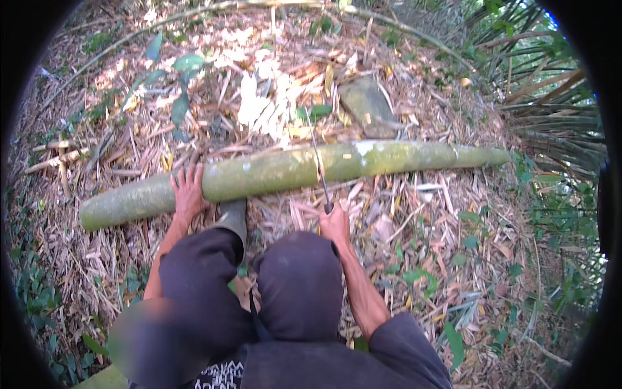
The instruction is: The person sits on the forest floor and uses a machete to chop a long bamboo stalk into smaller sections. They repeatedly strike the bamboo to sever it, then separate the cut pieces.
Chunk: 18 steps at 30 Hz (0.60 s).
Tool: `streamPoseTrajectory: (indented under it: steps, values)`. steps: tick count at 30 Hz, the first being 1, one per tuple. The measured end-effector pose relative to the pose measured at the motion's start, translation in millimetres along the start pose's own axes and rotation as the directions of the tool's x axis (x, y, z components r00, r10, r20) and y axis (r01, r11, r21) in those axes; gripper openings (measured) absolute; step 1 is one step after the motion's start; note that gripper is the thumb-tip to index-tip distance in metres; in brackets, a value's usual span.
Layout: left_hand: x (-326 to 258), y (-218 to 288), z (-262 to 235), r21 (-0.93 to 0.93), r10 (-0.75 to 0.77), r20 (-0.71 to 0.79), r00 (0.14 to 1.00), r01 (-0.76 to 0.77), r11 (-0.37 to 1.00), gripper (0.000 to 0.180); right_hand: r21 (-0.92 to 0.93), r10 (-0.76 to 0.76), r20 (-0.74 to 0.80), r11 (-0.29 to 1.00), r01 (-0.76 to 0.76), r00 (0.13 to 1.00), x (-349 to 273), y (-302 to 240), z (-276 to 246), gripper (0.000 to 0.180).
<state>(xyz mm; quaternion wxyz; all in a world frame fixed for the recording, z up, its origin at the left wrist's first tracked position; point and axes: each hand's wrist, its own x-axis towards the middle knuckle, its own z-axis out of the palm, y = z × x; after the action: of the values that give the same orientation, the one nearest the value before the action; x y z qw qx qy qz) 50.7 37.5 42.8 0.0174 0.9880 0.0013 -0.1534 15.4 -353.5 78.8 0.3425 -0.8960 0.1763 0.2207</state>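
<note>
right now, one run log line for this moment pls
left hand flat on green bamboo pole | right hand holds thin blade laid across pole | boot against pole | ground: dry leaves

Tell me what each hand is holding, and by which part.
The right hand grips a long thin blade by its handle end. The left hand holds nothing; it rests flat on the green bamboo pole.

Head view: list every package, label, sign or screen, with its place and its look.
No package, label, sign or screen shows. Only printed white lettering on the person's dark clothing at the bottom edge, partly cut off.
</note>
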Motion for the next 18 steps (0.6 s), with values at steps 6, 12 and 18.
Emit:
streamPoseTrajectory:
  steps: [6, 12, 18]
  values:
    - [-3, -3, -4, 0.003, -0.02, 0.033, 0.999, 0.02, 1.0, 0.115, 0.317, -0.514, -0.479, 0.655, 0.686, 0.711, 4, -127, -47, 0.026]
    - [0, 11, -4, 0.007, 0.009, 0.005, 1.0, -0.009, 1.0, 0.111, -0.15, 0.032, -0.043, 0.988, -0.038, 0.999, 0, 66, 30, 0.026]
    - [-2, 3, 0, 0.035, -0.007, -0.031, 1.0, 0.008, 0.999, 0.108, 0.346, 0.092, 0.057, 0.932, -0.106, 0.994, 5, -13, -11, 0.022]
